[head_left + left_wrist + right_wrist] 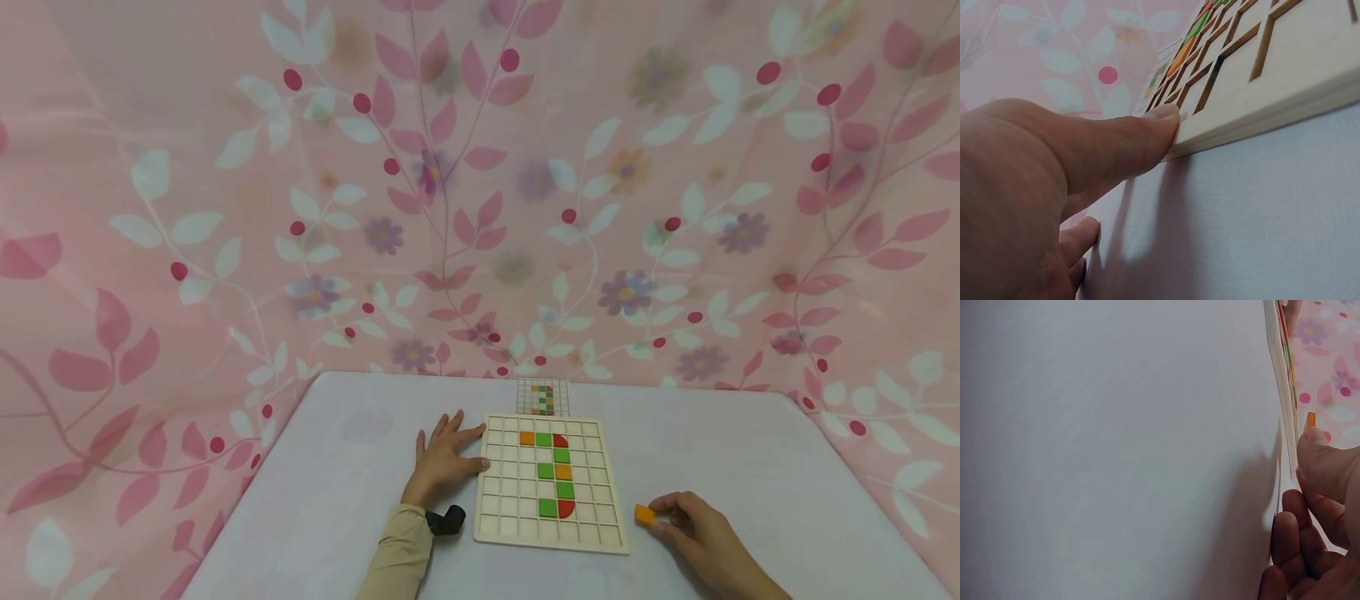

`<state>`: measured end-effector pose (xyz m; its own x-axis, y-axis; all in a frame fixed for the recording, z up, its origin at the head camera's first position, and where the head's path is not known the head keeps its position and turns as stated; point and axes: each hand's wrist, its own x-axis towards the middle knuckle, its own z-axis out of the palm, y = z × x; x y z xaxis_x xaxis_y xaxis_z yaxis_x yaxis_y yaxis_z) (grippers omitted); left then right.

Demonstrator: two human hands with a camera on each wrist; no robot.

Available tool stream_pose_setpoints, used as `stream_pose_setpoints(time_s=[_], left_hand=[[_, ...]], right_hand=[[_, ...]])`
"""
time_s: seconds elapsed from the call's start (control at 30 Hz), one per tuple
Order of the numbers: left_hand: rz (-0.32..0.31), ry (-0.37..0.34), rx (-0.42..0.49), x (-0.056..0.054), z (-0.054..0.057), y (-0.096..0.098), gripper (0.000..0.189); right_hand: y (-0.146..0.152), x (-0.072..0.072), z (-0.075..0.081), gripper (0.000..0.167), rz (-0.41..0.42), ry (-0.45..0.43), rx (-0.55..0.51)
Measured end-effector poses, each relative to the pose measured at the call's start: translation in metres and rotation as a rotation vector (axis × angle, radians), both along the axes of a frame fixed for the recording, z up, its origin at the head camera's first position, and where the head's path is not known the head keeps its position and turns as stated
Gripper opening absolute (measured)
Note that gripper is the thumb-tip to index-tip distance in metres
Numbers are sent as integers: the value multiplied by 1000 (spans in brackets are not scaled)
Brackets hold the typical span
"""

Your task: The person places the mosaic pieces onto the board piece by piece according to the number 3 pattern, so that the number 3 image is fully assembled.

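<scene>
A pale wooden grid board (510, 527) lies on the table, with green, orange and red tiles set in some of its squares. My left hand (441, 462) rests at the board's left edge, fingers spread; in the left wrist view its thumb (1129, 140) touches the rim. To the right of the board, my right hand (701, 533) pinches an orange square tile (644, 515) between thumb and fingers. That orange tile (1311, 419) shows as a thin sliver above the thumb in the right wrist view.
Behind the board lies a small card (525, 398) printed with a grid and coloured squares. The table (315, 500) has a white cover. A pink floral curtain (480, 208) hangs behind it. A black device (447, 521) is strapped at the left wrist.
</scene>
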<state>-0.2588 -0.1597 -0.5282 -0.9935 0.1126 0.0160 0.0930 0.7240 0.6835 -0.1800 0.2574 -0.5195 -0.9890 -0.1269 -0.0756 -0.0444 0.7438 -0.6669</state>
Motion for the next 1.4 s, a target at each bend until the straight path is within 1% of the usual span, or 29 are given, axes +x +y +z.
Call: stream_pose_setpoints(time_s=[0.2,0.3,0.43,0.53,0.6,0.77,0.87,1.03,1.2,1.4], left_hand=[[1,3,4,0,0,-1,64],[-1,3,-5,-1,-1,-1,64],[-4,2,-14,-3,-3,-1,64],[-4,-4,-9,-3,-4,-1,64],[-3,-9,-2,-4,-5,-2,64],[0,-14,1,-3,-7,-1,64],[0,-9,6,-3,-7,-1,64],[-2,-1,9,-3,-3,-1,64],[-10,4,6,-2,-2,-1,64],[0,7,8,-1,-5,0,63]], right_hand=[[-16,-6,0,26,17,-32,-62],[-22,-10,-1,26,58,-20,-91],[-28,-14,-1,27,129,32,-112],[-33,-18,0,25,166,57,-127],[-37,-20,1,24,188,64,-142],[-47,-25,3,27,231,48,-199],[-54,-28,3,26,264,69,-204],[-63,-33,4,21,314,128,-195],[-73,-36,5,16,312,139,-177],[-87,-35,3,12,317,145,-109]])
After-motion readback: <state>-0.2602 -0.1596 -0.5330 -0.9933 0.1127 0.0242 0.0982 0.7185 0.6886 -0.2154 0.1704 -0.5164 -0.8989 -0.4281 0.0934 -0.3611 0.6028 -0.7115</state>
